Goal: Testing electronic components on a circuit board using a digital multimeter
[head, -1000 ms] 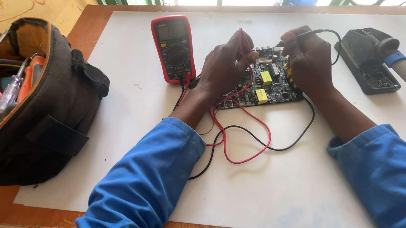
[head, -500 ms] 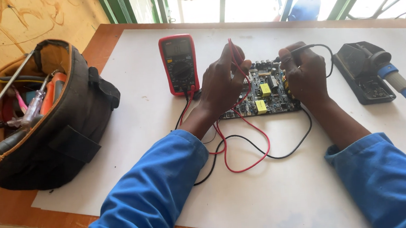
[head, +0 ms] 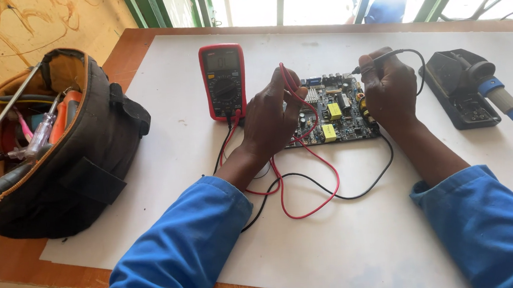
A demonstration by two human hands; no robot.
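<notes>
Probing a circuit board (head: 335,111) lying flat mid-counter, at 3 o'clock from the red multimeter (head: 223,80). Left hand (head: 270,122) fingers pinching the red probe (head: 285,85), right hand (head: 388,89) fingers clamping the black probe (head: 377,62). Probably light, stiff, fragile, so gripping by bare edges only.

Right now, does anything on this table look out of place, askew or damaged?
Nothing looks damaged or spilled. The board lies flat between the left hand and right hand, each holding a probe. Only the leads loop loosely, and the tool bag hangs over the table's left edge.
</notes>
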